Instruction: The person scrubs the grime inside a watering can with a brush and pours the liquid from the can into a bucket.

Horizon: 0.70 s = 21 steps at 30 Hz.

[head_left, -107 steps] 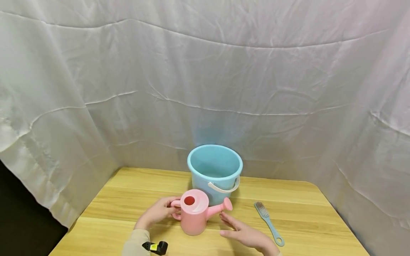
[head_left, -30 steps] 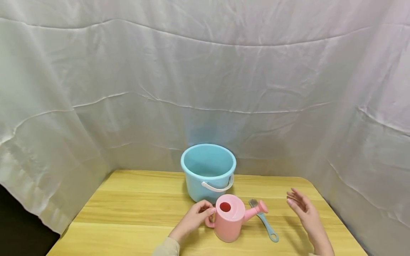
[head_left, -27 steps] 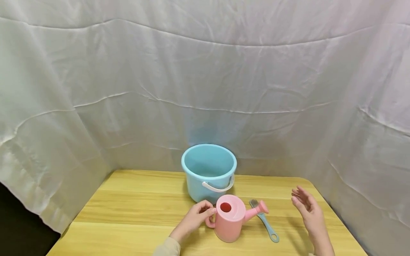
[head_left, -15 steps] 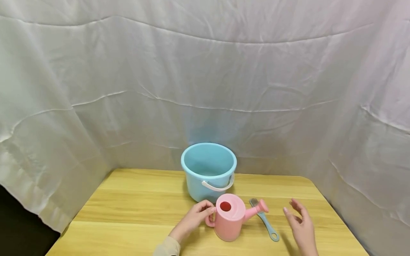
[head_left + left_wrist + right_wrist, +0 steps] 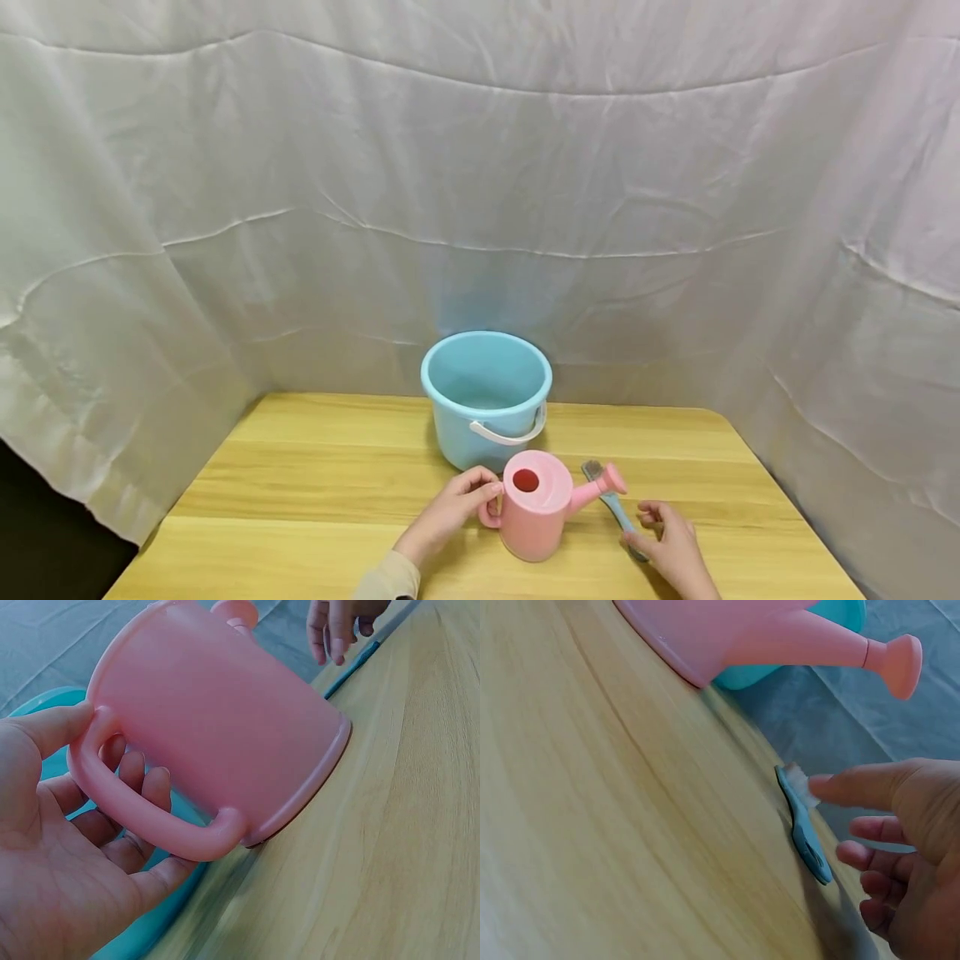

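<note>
A pink watering can (image 5: 531, 527) stands upright on the wooden table, its spout toward the right. My left hand (image 5: 450, 508) holds its handle (image 5: 142, 810); in the left wrist view the thumb lies at the handle's top and the fingers pass behind it. Right of the can lies a blue brush (image 5: 617, 511), bristle end pointing away and partly under the spout from the head view. My right hand (image 5: 672, 547) hovers over the brush's handle end, thumb and fingers parted. In the right wrist view, a gap shows between those fingers and the brush (image 5: 808, 844).
A light blue bucket (image 5: 453, 429) with a white handle (image 5: 513, 437) stands just behind the watering can. Grey cloth (image 5: 480, 167) hangs behind the table and along both sides. The wooden tabletop (image 5: 315, 483) extends left and right of the things.
The watering can moved right earlier and now stays still in my left hand. My right hand left the spout area, went out right, then came down and left to the brush's handle.
</note>
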Each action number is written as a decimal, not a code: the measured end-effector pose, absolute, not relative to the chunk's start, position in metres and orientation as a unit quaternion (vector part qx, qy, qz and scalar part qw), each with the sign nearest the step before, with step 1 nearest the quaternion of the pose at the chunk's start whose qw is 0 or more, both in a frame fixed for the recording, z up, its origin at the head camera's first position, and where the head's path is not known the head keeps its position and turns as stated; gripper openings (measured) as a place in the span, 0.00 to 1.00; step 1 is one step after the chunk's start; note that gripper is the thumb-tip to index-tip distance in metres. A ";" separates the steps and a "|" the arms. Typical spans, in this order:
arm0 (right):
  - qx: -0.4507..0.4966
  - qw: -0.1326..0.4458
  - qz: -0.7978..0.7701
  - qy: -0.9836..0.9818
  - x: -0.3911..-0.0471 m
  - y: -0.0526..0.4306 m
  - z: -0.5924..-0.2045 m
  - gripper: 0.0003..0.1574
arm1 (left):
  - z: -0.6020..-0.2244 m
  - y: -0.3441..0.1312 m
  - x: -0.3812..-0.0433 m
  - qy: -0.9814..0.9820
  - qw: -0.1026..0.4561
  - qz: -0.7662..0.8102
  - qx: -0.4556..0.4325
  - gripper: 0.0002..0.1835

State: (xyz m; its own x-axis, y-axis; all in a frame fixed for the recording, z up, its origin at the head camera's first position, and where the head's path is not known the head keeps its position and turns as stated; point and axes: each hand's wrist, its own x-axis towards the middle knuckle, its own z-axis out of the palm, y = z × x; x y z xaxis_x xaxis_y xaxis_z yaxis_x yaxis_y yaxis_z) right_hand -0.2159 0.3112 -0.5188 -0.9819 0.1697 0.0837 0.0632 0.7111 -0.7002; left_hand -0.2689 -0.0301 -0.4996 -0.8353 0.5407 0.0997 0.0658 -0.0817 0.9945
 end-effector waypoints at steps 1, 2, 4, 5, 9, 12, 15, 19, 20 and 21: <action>-0.064 0.064 0.371 -0.924 -0.216 0.311 -0.519 0.37 | -0.500 -0.030 -0.269 0.655 0.170 0.699 0.231 0.19; -0.066 0.059 0.368 -0.926 -0.217 0.311 -0.520 0.37 | -0.500 -0.030 -0.269 0.654 0.170 0.700 0.231 0.20; -0.063 0.057 0.359 -0.930 -0.217 0.309 -0.520 0.35 | -0.500 -0.029 -0.270 0.654 0.170 0.700 0.232 0.20; -0.062 0.057 0.355 -0.931 -0.218 0.309 -0.520 0.33 | -0.500 -0.030 -0.270 0.653 0.170 0.700 0.232 0.21; -0.059 0.059 0.348 -0.934 -0.218 0.308 -0.521 0.28 | -0.500 -0.030 -0.270 0.650 0.174 0.702 0.233 0.22; -0.062 0.052 0.349 -0.934 -0.218 0.308 -0.521 0.25 | -0.500 -0.031 -0.270 0.647 0.174 0.705 0.233 0.21; -0.065 0.036 0.355 -0.932 -0.218 0.308 -0.520 0.23 | -0.500 -0.031 -0.269 0.645 0.175 0.708 0.229 0.21; -0.072 0.023 0.368 -0.927 -0.217 0.308 -0.519 0.25 | -0.501 -0.031 -0.269 0.641 0.178 0.712 0.225 0.20; -0.074 0.021 0.372 -0.925 -0.217 0.308 -0.519 0.25 | -0.501 -0.030 -0.269 0.640 0.180 0.712 0.224 0.20; -0.077 0.019 0.373 -0.924 -0.217 0.308 -0.518 0.25 | -0.502 -0.030 -0.270 0.639 0.182 0.712 0.224 0.19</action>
